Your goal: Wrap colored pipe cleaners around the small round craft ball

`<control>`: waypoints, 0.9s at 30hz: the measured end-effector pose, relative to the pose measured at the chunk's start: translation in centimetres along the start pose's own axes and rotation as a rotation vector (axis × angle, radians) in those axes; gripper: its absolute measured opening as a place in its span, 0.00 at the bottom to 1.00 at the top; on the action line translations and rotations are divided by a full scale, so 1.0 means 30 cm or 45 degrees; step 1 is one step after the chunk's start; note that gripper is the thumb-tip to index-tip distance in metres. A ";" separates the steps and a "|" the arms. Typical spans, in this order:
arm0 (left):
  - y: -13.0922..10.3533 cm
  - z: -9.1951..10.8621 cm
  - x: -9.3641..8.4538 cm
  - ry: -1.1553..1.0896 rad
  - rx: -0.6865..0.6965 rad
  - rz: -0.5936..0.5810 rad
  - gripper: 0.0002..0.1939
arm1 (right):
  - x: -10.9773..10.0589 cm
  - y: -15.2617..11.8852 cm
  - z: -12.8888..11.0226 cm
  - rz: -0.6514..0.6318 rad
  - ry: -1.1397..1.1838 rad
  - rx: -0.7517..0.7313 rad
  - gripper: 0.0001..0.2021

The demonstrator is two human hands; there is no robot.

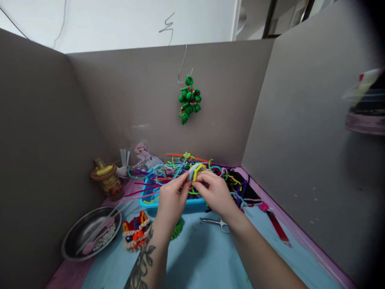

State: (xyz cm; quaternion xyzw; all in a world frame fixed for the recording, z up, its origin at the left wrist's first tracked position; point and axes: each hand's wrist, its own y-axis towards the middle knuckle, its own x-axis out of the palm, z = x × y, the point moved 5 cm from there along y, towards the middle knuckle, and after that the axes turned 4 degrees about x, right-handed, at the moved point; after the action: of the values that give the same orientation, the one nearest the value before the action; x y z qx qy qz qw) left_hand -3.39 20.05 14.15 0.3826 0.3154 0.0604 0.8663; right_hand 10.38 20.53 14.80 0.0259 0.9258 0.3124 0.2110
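Note:
Both hands meet in the middle of the view, raised in front of a blue tray (168,205). Between their fingertips is a small looped piece (196,171) in yellow and pale blue, like bent fuzzy stems. My left hand (173,194) pinches its left and lower side with thumb and fingers. On the right side, my right hand (214,190) pinches the same piece. The fingertips of the two hands nearly touch. Many coloured fuzzy stems (171,170) lie tangled in the tray behind. The far side of the looped piece is hard to make out.
Scissors (215,222) and a red tool (278,226) lie right. At left are a metal bowl (70,241), a lidded cup (110,182) and a colourful braided piece (136,233). A green ornament (189,98) hangs on the grey partition (135,92).

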 end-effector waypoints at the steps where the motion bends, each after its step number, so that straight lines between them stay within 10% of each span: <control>1: 0.001 0.001 0.000 0.003 0.008 -0.002 0.16 | 0.001 0.000 0.001 -0.003 -0.010 0.004 0.09; 20: 0.006 -0.013 -0.008 -0.313 -0.154 -0.041 0.15 | -0.012 0.003 0.007 -0.115 0.106 0.036 0.08; 27: 0.004 -0.014 0.019 -0.979 -0.258 -0.243 0.38 | -0.007 0.000 0.018 -0.420 0.309 0.064 0.06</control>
State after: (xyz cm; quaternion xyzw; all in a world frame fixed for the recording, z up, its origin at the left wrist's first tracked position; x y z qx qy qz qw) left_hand -3.19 20.60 13.75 0.2591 -0.0047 -0.1371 0.9561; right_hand 10.78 20.80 14.47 -0.1589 0.9436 0.2514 0.1454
